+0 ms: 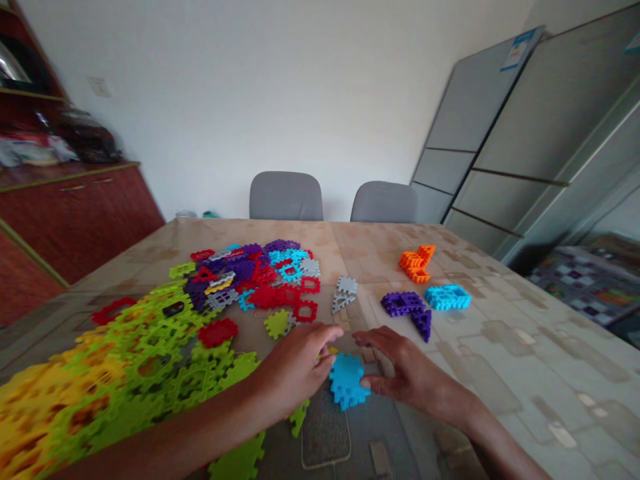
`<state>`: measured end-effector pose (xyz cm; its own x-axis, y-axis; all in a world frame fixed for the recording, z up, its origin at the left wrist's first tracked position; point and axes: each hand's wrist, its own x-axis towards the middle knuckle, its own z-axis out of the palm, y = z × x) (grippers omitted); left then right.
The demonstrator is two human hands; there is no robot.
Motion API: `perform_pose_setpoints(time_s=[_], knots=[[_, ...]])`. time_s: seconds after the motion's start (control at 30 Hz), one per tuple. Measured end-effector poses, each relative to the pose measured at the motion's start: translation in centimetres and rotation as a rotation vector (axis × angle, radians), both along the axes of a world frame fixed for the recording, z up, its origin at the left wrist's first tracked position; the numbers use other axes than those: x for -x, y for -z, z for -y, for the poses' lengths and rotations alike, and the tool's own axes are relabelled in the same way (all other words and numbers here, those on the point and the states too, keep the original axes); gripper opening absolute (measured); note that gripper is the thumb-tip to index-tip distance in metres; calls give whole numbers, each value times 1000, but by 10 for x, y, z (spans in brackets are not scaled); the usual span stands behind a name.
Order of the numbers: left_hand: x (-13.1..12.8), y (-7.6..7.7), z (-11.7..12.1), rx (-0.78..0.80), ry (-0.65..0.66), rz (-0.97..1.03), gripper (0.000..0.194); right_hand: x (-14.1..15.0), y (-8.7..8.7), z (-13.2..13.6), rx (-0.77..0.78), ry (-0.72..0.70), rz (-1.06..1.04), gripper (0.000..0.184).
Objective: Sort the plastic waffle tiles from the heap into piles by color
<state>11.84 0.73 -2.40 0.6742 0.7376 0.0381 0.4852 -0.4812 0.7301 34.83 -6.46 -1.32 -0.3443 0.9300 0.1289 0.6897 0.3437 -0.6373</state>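
A light blue toothed building block [349,381] rests on the table directly before me, with several toothed edges showing. My left hand [311,353] is at its left side, thumb and fingers apart, the thumb close to the block's edge. A bit of yellow [333,350] shows by the left fingertips; whose part it is I cannot make out. On the other side, my right hand [397,360] has its fingers stretched forward and the thumb tip at the block's right edge, touching or nearly so. Neither hand is closed around the block.
Loose yellow [65,400], lime green [165,373], red [273,295] and purple [245,268] pieces heap at left. Two grey pieces [346,285] lie mid-table. Orange [416,263], purple [401,303] and light blue [447,297] assembled shapes stand right. Two grey chairs [286,195] are behind.
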Motion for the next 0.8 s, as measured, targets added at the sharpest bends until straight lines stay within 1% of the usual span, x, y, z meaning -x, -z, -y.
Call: perform_pose_setpoints(time_s=[0.07,0.13,0.2,0.37,0.5,0.57,0.63,0.7,0.8], knots=[[13,-3,4,-44,-3,-32,41,9,0,1,17,-67,59,71],[23,-4,12,-59,1,-57,42,18,0,1,33,-98,123,84],[31,-1,25,-37,-5,-89,48,24,1,0,49,-105,158,90],[37,14,52,101,-8,-177,69,26,-2,2,79,-103,145,85],[39,18,60,131,34,-114,74,20,-8,5,121,-121,145,85],[40,15,62,148,42,-92,73,17,-7,6,118,-151,145,86],[40,10,64,165,52,-73,70,17,-3,5,97,-178,151,87],[39,1,67,172,69,-69,66,17,2,4,80,-185,167,87],[37,-15,70,171,61,-135,60,20,4,3,68,-171,193,85]])
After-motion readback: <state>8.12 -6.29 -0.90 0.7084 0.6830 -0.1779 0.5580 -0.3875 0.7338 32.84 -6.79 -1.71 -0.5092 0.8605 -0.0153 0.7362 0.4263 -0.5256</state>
